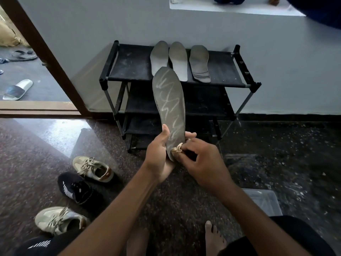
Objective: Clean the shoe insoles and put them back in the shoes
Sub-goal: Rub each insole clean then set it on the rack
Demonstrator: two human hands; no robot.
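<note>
Wiping step. The insole (169, 102) is clamped at its heel by the left grip (158, 156), toe pointing up and away. A cloth wad (177, 147) is pinched in the right grip (203, 163) against the heel. Strokes are best carried toeward, with backing behind.

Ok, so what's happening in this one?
A person is wiping a grey insole. The left hand holds it upright by the heel end, and the right hand pinches a small beige cloth against its lower edge. Pale zigzag streaks run up its surface. Three more insoles lie side by side on the top shelf of a black shoe rack. Two beige sneakers and a black sneaker sit on the floor to the left.
</note>
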